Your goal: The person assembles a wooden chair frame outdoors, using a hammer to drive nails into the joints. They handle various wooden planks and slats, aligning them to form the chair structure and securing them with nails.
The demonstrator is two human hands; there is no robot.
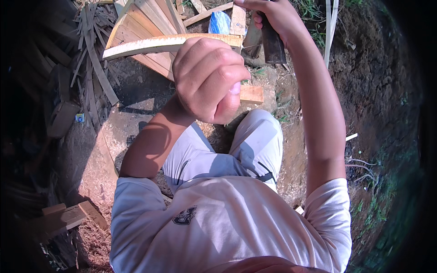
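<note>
I'm clamping my left hand (207, 79) around a curved wooden strip (150, 45), keeping it raised and steady, while my right hand (273, 16) is gripping a dark blade (272, 43) near its end

One curved wood strip (168, 44); one blade (272, 43)

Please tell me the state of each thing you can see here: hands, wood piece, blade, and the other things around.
Left hand: closed around the curved wood strip.
Curved wood strip: held up, pale, bark already off.
Right hand: closed on the dark blade.
Dark blade: held, pointing down, by the strip's end.
Wood slats: stacked on the ground.
Sawdust: spread over the ground.
</note>
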